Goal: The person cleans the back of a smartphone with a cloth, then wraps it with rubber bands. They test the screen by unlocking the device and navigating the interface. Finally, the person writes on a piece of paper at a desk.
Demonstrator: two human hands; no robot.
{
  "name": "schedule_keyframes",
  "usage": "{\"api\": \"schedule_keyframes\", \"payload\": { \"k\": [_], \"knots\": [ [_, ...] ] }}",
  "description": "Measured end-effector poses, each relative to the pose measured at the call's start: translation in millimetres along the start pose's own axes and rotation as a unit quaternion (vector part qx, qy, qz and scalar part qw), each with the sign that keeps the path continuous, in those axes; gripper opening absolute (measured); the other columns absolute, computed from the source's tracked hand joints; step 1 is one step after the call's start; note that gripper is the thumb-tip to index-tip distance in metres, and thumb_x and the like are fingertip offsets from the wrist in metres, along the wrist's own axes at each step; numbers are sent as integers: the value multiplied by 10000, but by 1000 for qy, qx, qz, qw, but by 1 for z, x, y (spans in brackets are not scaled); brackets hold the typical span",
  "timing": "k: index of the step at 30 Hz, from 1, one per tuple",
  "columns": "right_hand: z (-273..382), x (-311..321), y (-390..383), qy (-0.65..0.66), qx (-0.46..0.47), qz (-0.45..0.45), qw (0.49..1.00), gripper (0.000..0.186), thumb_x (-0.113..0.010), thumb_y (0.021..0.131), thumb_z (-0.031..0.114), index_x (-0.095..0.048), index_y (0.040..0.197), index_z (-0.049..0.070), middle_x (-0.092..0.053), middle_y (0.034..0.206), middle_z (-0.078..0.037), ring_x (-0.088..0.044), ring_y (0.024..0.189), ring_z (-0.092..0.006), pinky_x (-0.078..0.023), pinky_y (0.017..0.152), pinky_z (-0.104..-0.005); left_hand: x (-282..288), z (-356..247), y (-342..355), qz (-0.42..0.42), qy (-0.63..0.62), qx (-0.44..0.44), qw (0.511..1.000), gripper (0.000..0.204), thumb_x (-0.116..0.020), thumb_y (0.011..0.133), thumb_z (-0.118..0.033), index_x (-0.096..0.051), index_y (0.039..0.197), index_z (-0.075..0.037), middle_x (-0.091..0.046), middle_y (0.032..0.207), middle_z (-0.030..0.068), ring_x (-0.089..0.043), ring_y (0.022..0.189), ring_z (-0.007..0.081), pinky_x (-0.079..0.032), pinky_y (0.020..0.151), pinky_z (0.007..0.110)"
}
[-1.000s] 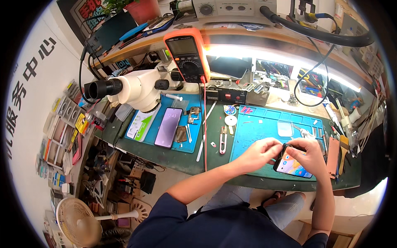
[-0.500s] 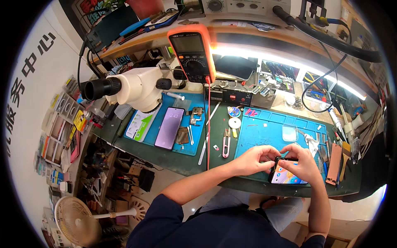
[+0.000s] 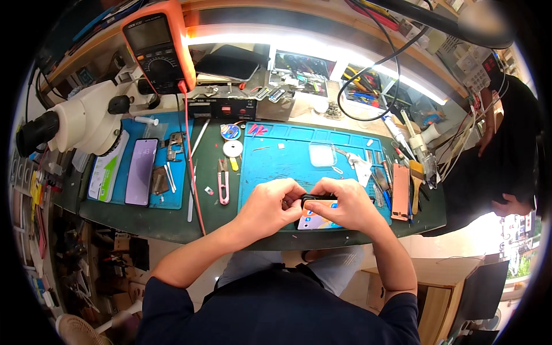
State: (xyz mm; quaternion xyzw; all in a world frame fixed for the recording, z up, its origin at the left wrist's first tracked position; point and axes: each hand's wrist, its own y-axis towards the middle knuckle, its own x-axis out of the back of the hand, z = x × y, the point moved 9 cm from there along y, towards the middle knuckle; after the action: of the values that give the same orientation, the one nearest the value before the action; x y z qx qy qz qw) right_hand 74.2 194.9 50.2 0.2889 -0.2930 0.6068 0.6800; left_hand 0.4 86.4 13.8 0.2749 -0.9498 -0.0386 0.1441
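A smartphone with a lit, colourful screen (image 3: 318,221) lies at the near edge of the blue mat, in my right hand (image 3: 352,206). The right thumb rests across the screen's upper part, and the fingers curl over the far edge. My left hand (image 3: 273,202) is closed at the phone's upper left corner, fingertips and thumb drawn together. What sits between those fingertips is hidden. Left of that hand lie pink-handled snips (image 3: 223,183). Beyond the hands, a clear plastic box (image 3: 322,154) and a crumpled white tissue (image 3: 361,169) rest on the blue work mat (image 3: 267,169).
On the left stand a microscope (image 3: 80,118) and a purple phone (image 3: 141,172). An orange multimeter (image 3: 161,49) hangs above, its red lead (image 3: 190,155) crossing the bench. Brushes and a copper-coloured phone back (image 3: 400,192) lie at right. Another person's hand (image 3: 512,205) shows far right.
The view has swung right, so the bench sits farther left and another person has come into sight. Both hands stay at the phone; the right thumb still lies on its screen.
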Motion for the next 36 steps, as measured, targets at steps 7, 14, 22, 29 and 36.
{"api": "schedule_keyframes", "payload": {
  "k": [7,14,22,29,36],
  "knots": [
    [-5,-2,0,38,0,0,999,245,-753,857,291,-699,937,65,-724,801,-116,-723,755,-279,-553,669,-348,-1,-12,-2,30,57,-12,998,209,-667,842,-10,-650,1045,36,-708,895,125,-703,822,157,-568,731,295],
    [-21,32,-10,261,-45,-109,958,185,-694,945,120,-634,1034,-31,-716,909,-63,-648,844,-76,-514,731,-227,-10,-11,-9,112,-215,43,969,428,-599,965,-46,-511,1378,27,-636,1236,116,-612,1126,154,-520,915,304],
    [-6,34,-29,415,42,-164,894,242,-610,1002,165,-592,1166,-12,-655,1063,-44,-602,971,-81,-471,854,-231,3,-54,-4,82,-108,-22,991,330,-658,954,-59,-637,1273,23,-727,999,67,-629,896,67,-534,799,241],
    [-2,39,-35,355,54,-184,915,223,-656,981,194,-622,1117,21,-613,960,2,-553,878,-44,-435,753,-204,2,-68,-4,87,-36,-27,995,333,-671,942,-118,-650,1251,6,-738,934,127,-636,783,73,-529,705,269],
    [-4,37,-41,324,29,-220,920,210,-662,975,200,-643,1097,31,-631,921,5,-561,822,-45,-440,712,-203,3,-82,-13,-24,41,-125,991,256,-658,922,-53,-691,1172,-9,-718,855,142,-636,664,136,-482,600,275]
  ]
}}
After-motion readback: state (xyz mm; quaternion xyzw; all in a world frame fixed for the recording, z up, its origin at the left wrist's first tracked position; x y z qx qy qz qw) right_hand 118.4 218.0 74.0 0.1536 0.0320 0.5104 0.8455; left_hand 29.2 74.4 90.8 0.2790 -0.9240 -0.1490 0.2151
